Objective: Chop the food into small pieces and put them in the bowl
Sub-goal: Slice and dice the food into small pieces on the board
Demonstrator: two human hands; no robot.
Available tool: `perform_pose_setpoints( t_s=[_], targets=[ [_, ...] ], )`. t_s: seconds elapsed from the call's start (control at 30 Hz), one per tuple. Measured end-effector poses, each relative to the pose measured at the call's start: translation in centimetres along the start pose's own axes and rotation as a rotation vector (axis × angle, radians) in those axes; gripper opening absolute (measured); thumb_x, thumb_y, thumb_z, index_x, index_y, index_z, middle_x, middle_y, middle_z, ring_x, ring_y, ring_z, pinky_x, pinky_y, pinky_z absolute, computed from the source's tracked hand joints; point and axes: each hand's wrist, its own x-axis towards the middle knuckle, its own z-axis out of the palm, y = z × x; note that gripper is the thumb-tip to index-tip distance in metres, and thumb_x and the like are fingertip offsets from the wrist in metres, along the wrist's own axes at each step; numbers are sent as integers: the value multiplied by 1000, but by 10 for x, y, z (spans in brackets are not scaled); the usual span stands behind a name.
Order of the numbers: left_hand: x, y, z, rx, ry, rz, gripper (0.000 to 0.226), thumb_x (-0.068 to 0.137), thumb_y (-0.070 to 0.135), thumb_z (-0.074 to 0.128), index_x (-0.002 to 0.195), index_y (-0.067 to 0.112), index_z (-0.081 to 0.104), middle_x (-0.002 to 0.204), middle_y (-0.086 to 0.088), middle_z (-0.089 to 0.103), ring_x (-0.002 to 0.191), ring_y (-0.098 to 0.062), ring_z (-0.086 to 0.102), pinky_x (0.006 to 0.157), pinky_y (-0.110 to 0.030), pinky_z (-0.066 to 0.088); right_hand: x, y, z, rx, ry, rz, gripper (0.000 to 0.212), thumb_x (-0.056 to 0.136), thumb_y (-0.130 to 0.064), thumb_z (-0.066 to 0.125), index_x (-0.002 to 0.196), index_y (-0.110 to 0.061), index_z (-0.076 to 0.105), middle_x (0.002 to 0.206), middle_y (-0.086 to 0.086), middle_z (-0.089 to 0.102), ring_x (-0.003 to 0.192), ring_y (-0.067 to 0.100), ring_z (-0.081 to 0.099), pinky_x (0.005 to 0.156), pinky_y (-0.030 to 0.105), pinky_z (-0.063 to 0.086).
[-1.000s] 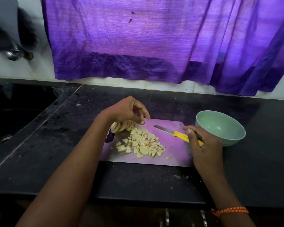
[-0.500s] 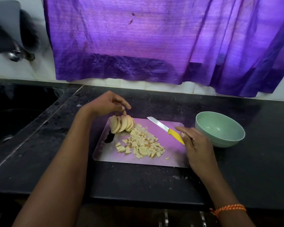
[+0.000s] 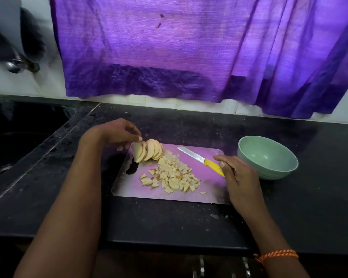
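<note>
A black stone countertop (image 3: 189, 121) ran across the whole view, speckled and dusty. Behind it rose a white tiled wall (image 3: 24, 85), and over most of that wall hung a purple curtain (image 3: 169, 47), daylight glowing through its upper cloth while its lower hem stayed dark and crumpled. Two small dark stains marked the curtain near its middle. Left of the countertop, a dark sink basin (image 3: 18, 141) sat sunk below the counter's level. Above the sink, at the wall's far left, a metal fitting (image 3: 13, 64), possibly a tap, showed only as a blur. Below the countertop's front edge, metal cabinet handles (image 3: 201, 265) caught some light.
</note>
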Motion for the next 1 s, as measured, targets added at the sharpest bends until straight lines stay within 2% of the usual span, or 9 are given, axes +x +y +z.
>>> perform_pose_setpoints(
  t_s=[0.13, 0.23, 0.33, 0.47, 0.53, 0.67, 0.77, 0.87, 1.0],
  targets=[
    [-2, 10, 8, 37, -122, -111, 47, 102, 34, 72, 145, 27, 52, 81, -10, 79, 62, -23, 68, 70, -37, 47, 0, 0, 1, -17, -1, -5, 28, 106, -14, 53, 122, -21, 74, 111, -10, 70, 104, 3, 64, 88, 28, 52],
    [-4, 16, 12, 42, -138, -131, 55, 104, 30, 68, 155, 29, 46, 79, -7, 78, 65, -24, 71, 67, -33, 49, 1, 0, 1, -12, 13, -2, 29, 106, -13, 52, 121, -22, 74, 107, -9, 70, 100, 4, 63, 85, 30, 51],
    [-5, 17, 12, -1, -119, -152, 62, 102, 21, 68, 156, 29, 38, 80, -10, 79, 65, -26, 74, 61, -31, 48, 0, -1, 1, -4, 0, -4, 28, 105, -11, 53, 120, -23, 74, 105, -11, 68, 98, 3, 63, 83, 30, 51],
    [-7, 20, 12, 4, -50, -165, 50, 102, 15, 64, 147, 25, 43, 83, -15, 79, 61, -27, 73, 57, -34, 52, -1, -2, 2, -23, -3, 3, 28, 106, -14, 51, 122, -23, 74, 107, -11, 68, 100, 3, 62, 84, 32, 52],
    [-9, 21, 11, -10, 65, -112, 41, 102, 11, 63, 139, 22, 50, 88, -18, 76, 55, -23, 67, 53, -35, 53, 0, -1, 1, -27, 9, 4, 28, 106, -13, 51, 121, -22, 74, 108, -9, 69, 99, 4, 63, 86, 34, 52],
    [-9, 41, 16, -172, 277, 153, 27, 101, 6, 57, 121, 24, 60, 88, -18, 72, 51, -18, 59, 49, -35, 49, 0, -3, 1, -46, 37, 17, 29, 106, -13, 51, 121, -21, 74, 107, -5, 70, 97, 10, 63, 84, 36, 52],
    [-6, 65, 40, -276, 210, 251, 31, 100, 2, 56, 121, 24, 61, 86, -15, 71, 61, -20, 65, 55, -35, 52, 0, -2, 0, -46, 82, 38, 30, 107, -15, 47, 120, -19, 73, 109, -4, 70, 99, 11, 63, 86, 31, 50],
    [-3, 83, 76, -208, 164, 316, 33, 99, 4, 62, 128, 21, 59, 99, -8, 76, 77, -16, 76, 68, -35, 61, 1, 1, -1, -82, 150, 76, 30, 105, -16, 45, 116, -17, 74, 108, -5, 71, 96, 9, 60, 82, 15, 41],
    [8, 90, 107, 83, 206, 320, 39, 100, 26, 70, 136, 27, 57, 98, 4, 76, 82, -14, 72, 78, -39, 60, 1, 1, -1, -153, 198, 118, 25, 104, -10, 49, 110, -15, 73, 101, 0, 69, 88, 13, 56, 74, 24, 35]
  ],
)
